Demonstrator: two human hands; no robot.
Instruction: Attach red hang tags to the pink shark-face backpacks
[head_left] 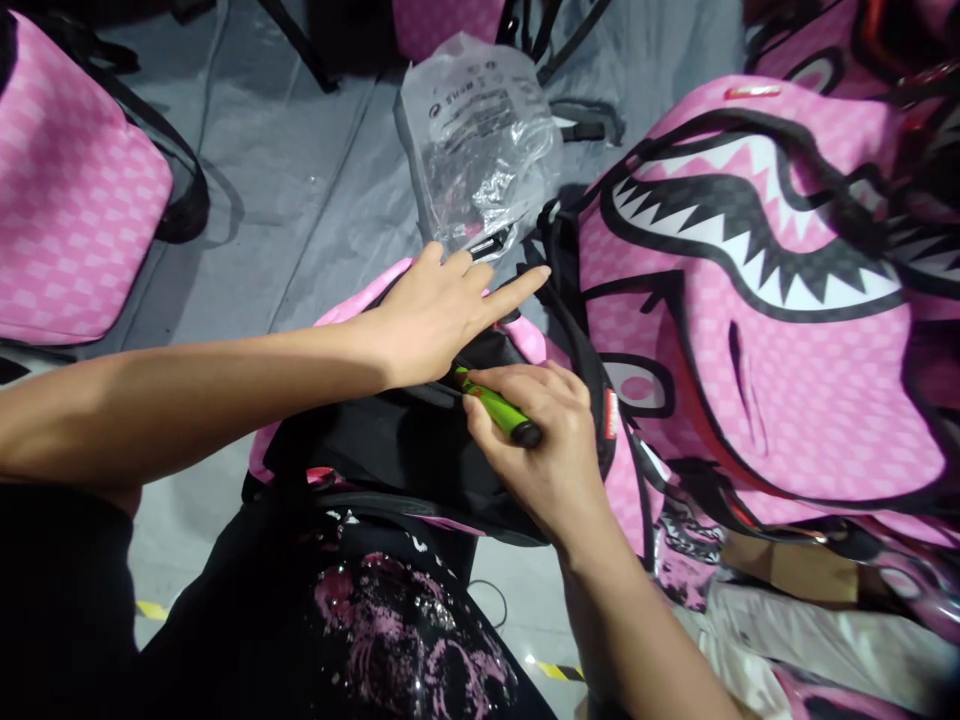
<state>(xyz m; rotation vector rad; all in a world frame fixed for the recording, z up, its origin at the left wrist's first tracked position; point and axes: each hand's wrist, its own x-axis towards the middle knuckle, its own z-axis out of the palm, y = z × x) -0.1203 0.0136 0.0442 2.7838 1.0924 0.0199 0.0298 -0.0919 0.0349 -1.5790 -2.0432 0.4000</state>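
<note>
Many pink backpacks (787, 400), one plastic bag (480, 140) around green tool (496, 408)

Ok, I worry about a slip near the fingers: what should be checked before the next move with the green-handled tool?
1. Grip: right hand closed around the green-handled tool: ok.
2. Hold: left hand flat on the backpack: ok.
3. Tool's tip in sight: cannot tell, hidden at the left palm's edge.
4. Left palm apart from the tool's front end: not ok, close beside it.
5. The plastic bag off the work spot: ok, beyond the fingertips.
</note>
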